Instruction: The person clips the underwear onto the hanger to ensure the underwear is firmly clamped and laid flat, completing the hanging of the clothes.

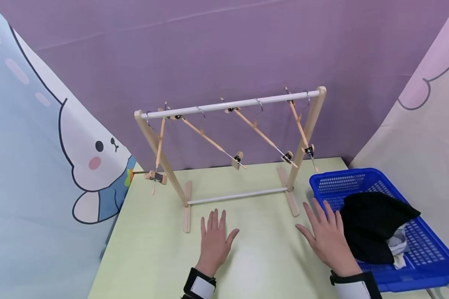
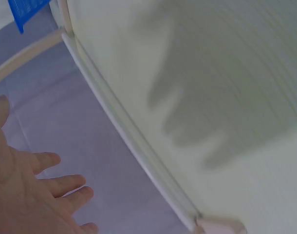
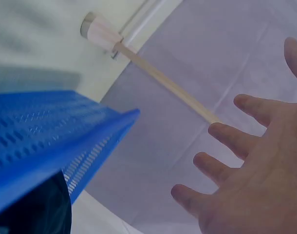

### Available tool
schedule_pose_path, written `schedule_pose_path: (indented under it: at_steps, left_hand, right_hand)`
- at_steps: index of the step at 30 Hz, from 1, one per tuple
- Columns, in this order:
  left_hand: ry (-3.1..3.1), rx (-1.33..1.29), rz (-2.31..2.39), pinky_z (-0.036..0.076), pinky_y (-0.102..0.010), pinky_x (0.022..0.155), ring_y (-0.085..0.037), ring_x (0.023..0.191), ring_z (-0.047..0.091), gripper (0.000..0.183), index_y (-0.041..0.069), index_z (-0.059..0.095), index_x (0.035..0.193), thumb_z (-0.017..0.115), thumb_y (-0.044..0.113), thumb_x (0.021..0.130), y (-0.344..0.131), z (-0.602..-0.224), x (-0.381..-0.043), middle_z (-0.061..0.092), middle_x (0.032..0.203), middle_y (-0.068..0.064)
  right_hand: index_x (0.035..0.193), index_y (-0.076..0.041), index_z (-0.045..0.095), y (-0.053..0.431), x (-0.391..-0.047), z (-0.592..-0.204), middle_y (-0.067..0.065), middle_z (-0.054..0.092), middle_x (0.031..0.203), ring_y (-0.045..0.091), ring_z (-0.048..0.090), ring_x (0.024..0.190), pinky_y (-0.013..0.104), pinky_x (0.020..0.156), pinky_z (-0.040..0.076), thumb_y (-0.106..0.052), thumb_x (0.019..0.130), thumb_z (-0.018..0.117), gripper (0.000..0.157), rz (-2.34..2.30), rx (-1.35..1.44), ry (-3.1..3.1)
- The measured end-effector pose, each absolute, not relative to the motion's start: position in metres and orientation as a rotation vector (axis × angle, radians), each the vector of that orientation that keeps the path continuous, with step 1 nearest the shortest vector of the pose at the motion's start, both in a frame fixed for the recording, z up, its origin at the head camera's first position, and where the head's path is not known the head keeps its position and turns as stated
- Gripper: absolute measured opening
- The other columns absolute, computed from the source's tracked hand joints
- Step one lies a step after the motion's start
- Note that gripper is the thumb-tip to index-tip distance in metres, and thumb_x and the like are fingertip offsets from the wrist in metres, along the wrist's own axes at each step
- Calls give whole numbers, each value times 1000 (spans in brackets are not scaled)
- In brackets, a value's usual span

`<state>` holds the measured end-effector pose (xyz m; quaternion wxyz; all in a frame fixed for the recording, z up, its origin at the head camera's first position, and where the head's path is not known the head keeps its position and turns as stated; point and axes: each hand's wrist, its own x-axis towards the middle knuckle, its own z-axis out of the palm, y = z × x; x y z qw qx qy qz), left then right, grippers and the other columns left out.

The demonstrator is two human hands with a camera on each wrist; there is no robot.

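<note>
My left hand (image 1: 214, 246) hovers over the table in front of the rack, fingers straight and spread, holding nothing. To its right, my right hand (image 1: 330, 241) is likewise spread, beside the near-left side of a blue basket (image 1: 318, 182). Inside the basket lie a black cloth (image 1: 374, 224) and a greyish-white cloth (image 1: 398, 243) partly under it. Beyond both hands stands a wooden rack with a white top rail (image 1: 232, 105). Several wooden clip hangers (image 1: 260, 132) hang from the rail, with nothing in their clips. In the right wrist view, the basket wall (image 3: 90, 131) is near my fingers.
The pale green table (image 1: 157, 257) ends at a purple backdrop (image 1: 224, 50). A white lower bar (image 1: 239, 196) joins the rack's wooden feet (image 1: 187, 214). Printed curtains flank the table, a cartoon rabbit (image 1: 97, 162) on the left one.
</note>
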<state>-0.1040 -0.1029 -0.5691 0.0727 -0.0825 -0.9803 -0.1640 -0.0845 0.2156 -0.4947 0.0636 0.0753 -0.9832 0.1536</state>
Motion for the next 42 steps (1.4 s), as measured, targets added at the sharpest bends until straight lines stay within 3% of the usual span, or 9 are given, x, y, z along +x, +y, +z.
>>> schedule_pose_path:
  at_steps: [8,17,23,32,39,42]
  left_hand:
    - [-2912,-371,-503,17,-57,118,-36,143,35,72,4,39,150,38,58,102,-65,-586,-113,41,152,-22]
    - [-2896,-504,-493,29,-53,115,-31,138,43,67,5,41,148,43,53,102,-11,-589,-119,48,147,-18]
    - [-3000,-563,-565,31,-48,115,-25,139,41,66,7,39,149,36,55,103,19,-594,-111,47,148,-13]
    - [-3063,-631,-597,35,-40,113,-21,139,42,65,8,39,149,38,55,103,42,-594,-108,47,147,-10]
    - [-3056,-739,-669,39,-31,109,-19,135,47,66,6,41,147,38,54,104,66,-594,-110,51,144,-10]
    - [-3040,-767,-697,42,-29,105,-17,130,51,64,6,42,145,38,54,104,78,-593,-106,54,139,-9]
  right_hand:
    - [151,-5,35,229,-73,-485,28,26,155,52,16,142,68,115,1,-47,99,56,71,441,173,-2948]
    - [148,-2,38,260,-63,-498,32,34,147,54,26,134,74,104,21,-41,93,67,73,355,142,-2951]
    - [147,6,35,281,-59,-497,38,32,145,57,24,132,73,103,21,-45,94,65,79,359,91,-3058]
    - [146,12,27,314,-54,-500,42,29,140,60,23,126,75,103,20,-48,95,62,86,342,-15,-3168]
    - [142,14,27,342,-56,-506,42,35,131,62,35,114,75,91,34,-21,82,80,87,178,13,-3152]
    - [141,15,27,351,-57,-509,43,35,129,64,36,112,74,89,36,-24,81,81,91,144,-51,-3211]
